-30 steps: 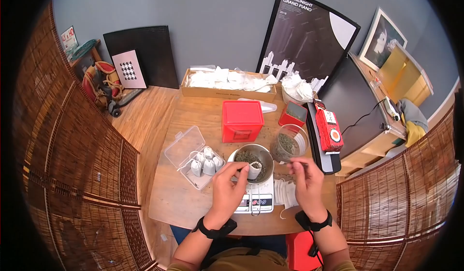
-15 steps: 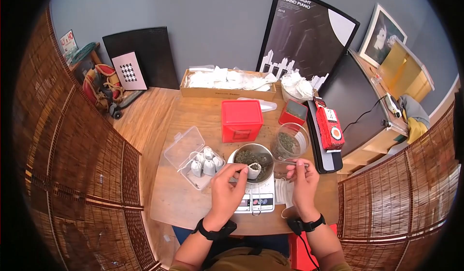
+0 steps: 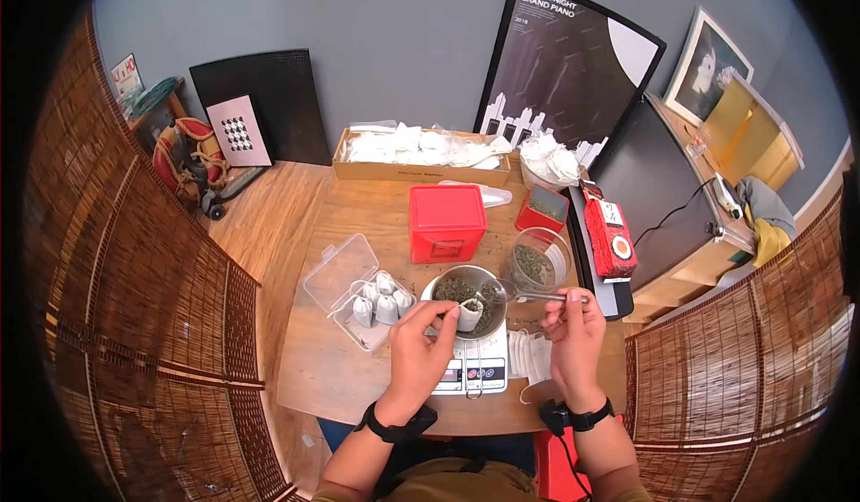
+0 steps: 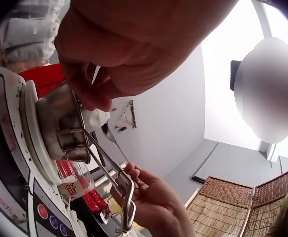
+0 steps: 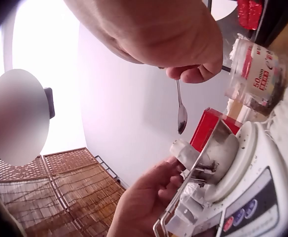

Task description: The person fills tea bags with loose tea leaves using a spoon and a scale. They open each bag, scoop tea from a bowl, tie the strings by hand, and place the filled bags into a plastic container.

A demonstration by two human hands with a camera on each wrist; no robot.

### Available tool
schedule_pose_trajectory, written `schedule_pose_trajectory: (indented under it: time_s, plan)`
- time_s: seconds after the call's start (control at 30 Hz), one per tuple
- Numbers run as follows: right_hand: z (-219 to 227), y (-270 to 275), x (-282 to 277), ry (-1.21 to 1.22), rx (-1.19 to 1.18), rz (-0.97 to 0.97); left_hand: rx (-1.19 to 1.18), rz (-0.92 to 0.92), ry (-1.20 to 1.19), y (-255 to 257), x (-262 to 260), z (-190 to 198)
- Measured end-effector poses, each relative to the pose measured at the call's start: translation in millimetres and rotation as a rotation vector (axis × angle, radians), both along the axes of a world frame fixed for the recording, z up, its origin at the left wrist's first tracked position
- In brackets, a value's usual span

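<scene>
My left hand (image 3: 419, 350) pinches the rim of a small white drawstring pouch (image 3: 468, 319), its mouth facing up, at the near side of a metal bowl (image 3: 499, 308) of dried green leaves (image 3: 455, 290). In my right hand (image 3: 576, 341) is a metal spoon (image 3: 539, 297), held by the end of its handle. The spoon's tip reaches over the bowl's right rim; dark leaf bits lie in its scoop (image 5: 182, 120) in the right wrist view, just above the pouch's mouth. The bowl, with its wire handle (image 4: 126, 190), sits on a white digital scale (image 3: 495, 378).
Left of the scale, a clear plastic box (image 3: 365, 339) holds several filled pouches (image 3: 387, 308). Flat pouches (image 3: 530, 356) lie to its right. Behind stand a clear jar of leaves (image 3: 563, 260), a red canister (image 3: 448, 224), a smaller red container (image 3: 546, 205) and a cardboard box (image 3: 421, 173).
My right hand has brought the spoon up and inward, so it now points left over the bowl toward the pouch. The left hand has held the pouch almost still.
</scene>
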State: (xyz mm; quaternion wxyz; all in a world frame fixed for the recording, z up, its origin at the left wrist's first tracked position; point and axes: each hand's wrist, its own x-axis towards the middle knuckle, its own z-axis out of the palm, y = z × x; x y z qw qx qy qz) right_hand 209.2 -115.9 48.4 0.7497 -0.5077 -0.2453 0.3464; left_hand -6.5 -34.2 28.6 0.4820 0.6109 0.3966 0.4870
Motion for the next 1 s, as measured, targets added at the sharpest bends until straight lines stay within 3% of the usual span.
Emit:
schedule_pose_trajectory:
  time_s: [0.1,0.2,0.27,0.5,0.57,0.7,0.77,0.8,0.9,1.0]
  plan:
    - [10.7,-1.3,-5.6,-0.040,-0.004,0.019,-0.059,-0.026,0.005,-0.8,-1.5,7.7]
    - [16.4,-4.5,-10.7,-0.225,-0.028,0.043,-0.037,-0.017,-0.021,-0.4,0.8,7.0]
    - [20.1,-7.2,-14.7,-0.484,-0.023,0.060,-0.036,-0.018,-0.026,-0.3,1.0,6.5]
    - [18.1,-21.1,-20.5,-0.744,0.034,0.056,-0.037,-0.028,-0.015,-0.4,0.3,8.9]
    - [16.5,-23.0,-21.8,-0.868,0.148,0.046,-0.035,-0.023,-0.022,-0.7,0.9,7.5]
    - [3.9,-29.1,-32.8,-0.777,0.232,-0.047,-0.033,-0.019,-0.040,-1.7,1.8,9.4]
    - [3.1,-32.8,-37.2,-0.656,0.018,0.071,-0.027,-0.018,-0.034,-2.9,2.7,10.3]
    - [0.5,-33.8,-37.4,-0.654,0.020,0.067,-0.020,-0.018,-0.034,-2.8,3.7,10.9]
    - [-4.9,-34.5,-37.6,-0.636,0.134,-0.071,0.048,0.013,0.007,-1.7,5.1,3.2]
    - [-1.7,-32.8,-37.7,-0.578,0.056,0.023,0.018,-0.001,-0.011,-4.3,5.8,9.8]
